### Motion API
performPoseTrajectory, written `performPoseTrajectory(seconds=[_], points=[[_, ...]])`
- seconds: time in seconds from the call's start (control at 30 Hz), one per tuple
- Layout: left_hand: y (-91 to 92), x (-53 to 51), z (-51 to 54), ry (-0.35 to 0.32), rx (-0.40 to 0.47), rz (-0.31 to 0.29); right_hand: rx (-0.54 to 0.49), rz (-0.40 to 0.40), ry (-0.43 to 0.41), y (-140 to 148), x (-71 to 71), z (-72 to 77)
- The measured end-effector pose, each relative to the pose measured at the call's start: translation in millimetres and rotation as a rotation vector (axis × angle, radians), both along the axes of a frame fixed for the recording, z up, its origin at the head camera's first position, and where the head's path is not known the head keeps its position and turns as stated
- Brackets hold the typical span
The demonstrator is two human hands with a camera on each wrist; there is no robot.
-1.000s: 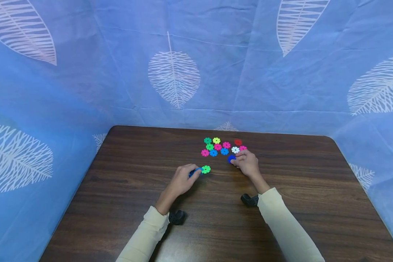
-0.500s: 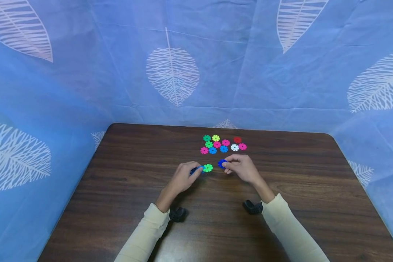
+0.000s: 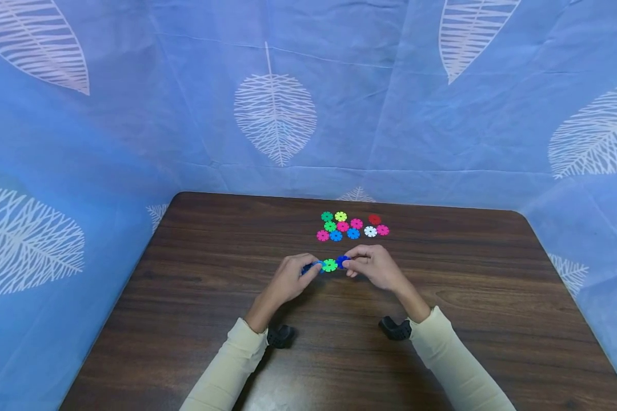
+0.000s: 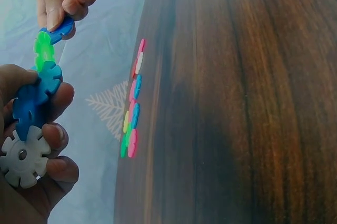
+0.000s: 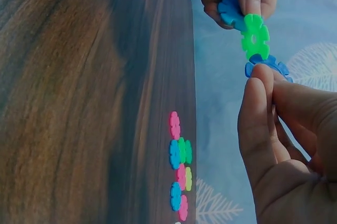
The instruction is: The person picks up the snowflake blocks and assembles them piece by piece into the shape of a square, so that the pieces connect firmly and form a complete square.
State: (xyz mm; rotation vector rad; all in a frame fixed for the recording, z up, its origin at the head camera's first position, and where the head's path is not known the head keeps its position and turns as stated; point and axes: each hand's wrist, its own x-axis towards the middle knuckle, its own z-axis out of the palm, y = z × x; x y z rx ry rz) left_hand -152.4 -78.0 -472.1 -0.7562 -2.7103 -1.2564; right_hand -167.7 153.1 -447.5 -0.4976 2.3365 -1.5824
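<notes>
Over the dark wooden table, we have a short chain of notched plastic discs stretched between two busy hands, lifted clear of the wood! Its long axis runs crosswise, left to right, roughly along the line of the table's far edge, with the right end slightly farther from the person. Counting from the left, we get a white disc, a dark blue disc, a light blue disc, then a bright green disc in the open middle, and a deep-blue end disc pointing to the right. Our left hand is clamped on the blue stretch, thumb on one side and fingers curled behind, the white disc lying by those fingers. Across from it, our right hand pinches the deep-blue end disc between thumb and fingertips. That disc meets the green one at the rim; how deep the notches sit, we cannot tell. The two hands stand apart, just the green stretch between them. Beyond, near the far edge, we spot a flat cluster of loose discs, pink, blue, green, yellow, red and white, before the leaf-patterned blue cloth.
</notes>
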Motion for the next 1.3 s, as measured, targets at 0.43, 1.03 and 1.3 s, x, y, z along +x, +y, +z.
performPoseTrajectory(seconds=[0.43,1.03,1.3], points=[[1.5,1.2,4.3,0.009,0.025,-0.024,0.044,-0.038,0.074,-7,6.8,4.8],[-7.0,2.8,-17.2,-0.003,0.058,-0.026,0.062,-0.055,0.014,12,-4.8,-10.2],[-11.0,1.8,-15.4,-0.03,0.055,0.0,0.219,-0.332,0.06,22,-29.5,-25.1]])
